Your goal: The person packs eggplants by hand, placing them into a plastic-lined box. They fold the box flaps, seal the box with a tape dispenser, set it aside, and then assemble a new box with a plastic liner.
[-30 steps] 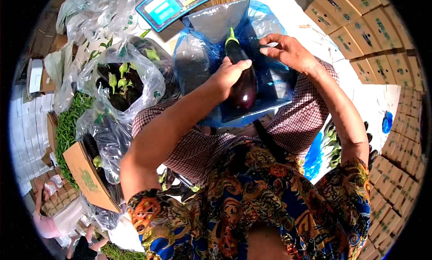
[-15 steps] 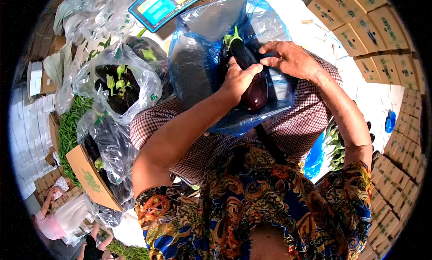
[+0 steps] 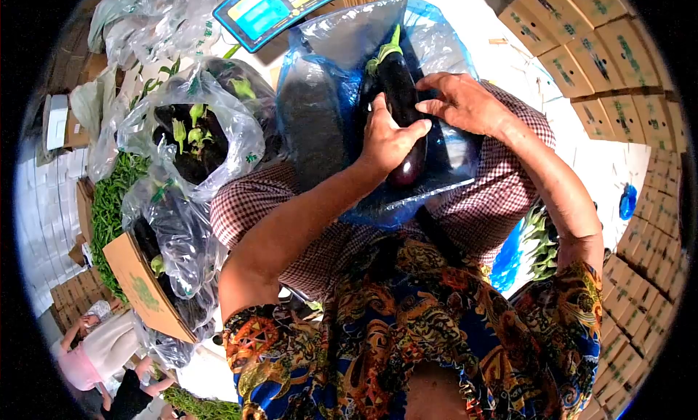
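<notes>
1. I see the left hand's fingers (image 3: pixel 378 106) curved around the left side of the eggplant (image 3: pixel 400 82), with the thumb lying across its lower half; this hand has hold of it.
2. The right hand (image 3: pixel 469 106) is at the eggplant's right edge, forefinger and thumb partly spread with a gap between the tips. They appear to touch the skin; I cannot tell whether they bear any weight.
3. The eggplant lies lengthwise within the opening of the blue-lined box (image 3: pixel 313 122), green stem toward the box's far side and rounded end toward the near side. I cannot tell whether it rests on anything beneath.
4. On the near side of the box, checked trousers (image 3: pixel 251 206) cover the wearer's legs on both sides of it.
5. Just beyond the box's far left corner I have a scale display (image 3: pixel 265 14), tilted.
6. Left of the box stands an open clear bag (image 3: pixel 243 140) with more eggplants (image 3: pixel 193 140) inside; farther left lies a heap of long green vegetables (image 3: pixel 113 195).
7. Right of the box, well apart, cardboard cartons (image 3: pixel 600 46) are stacked high.
8. Well away from the box, to its near left, other people (image 3: pixel 91 354) show small.
</notes>
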Motion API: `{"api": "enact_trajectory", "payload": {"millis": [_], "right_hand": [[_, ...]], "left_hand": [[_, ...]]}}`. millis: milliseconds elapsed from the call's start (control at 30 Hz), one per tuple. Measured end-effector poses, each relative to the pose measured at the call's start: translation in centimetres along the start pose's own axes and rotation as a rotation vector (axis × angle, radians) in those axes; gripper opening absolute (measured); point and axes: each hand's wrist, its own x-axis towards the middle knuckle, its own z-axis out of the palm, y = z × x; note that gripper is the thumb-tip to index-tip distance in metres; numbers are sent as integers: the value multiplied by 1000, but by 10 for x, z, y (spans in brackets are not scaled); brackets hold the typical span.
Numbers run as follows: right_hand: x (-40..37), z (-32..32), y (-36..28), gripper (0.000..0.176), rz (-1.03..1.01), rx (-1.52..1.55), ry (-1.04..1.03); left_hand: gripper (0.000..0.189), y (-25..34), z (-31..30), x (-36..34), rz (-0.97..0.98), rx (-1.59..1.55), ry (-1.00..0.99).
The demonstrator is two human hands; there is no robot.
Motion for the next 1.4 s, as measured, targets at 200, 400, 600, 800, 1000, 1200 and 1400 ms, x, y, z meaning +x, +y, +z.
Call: {"api": "enact_trajectory", "payload": {"millis": [200,400,600,800,1000,1200,1400], "right_hand": [[37,26,2,84,184,384,104],[48,16,-7,87,169,809,-5],[49,28,-7,88,187,777,-159],[55,28,8,77,167,887,-243],[60,20,19,54,188,1123,-438],[61,31,-8,64,148,947,-296],[65,42,-2,56,181,1043,-307]], "left_hand": [[70,24,2,-5,319,289,69],[29,45,-61,18,360,642,-140],[53,85,-107,61,914,1118,36],[63,89,-120,86,934,1207,-218],[56,110,-115,82,1072,1431,-208],[55,132,-126,90,1017,1359,-449],[56,112,-134,104,891,1309,-559]]}}
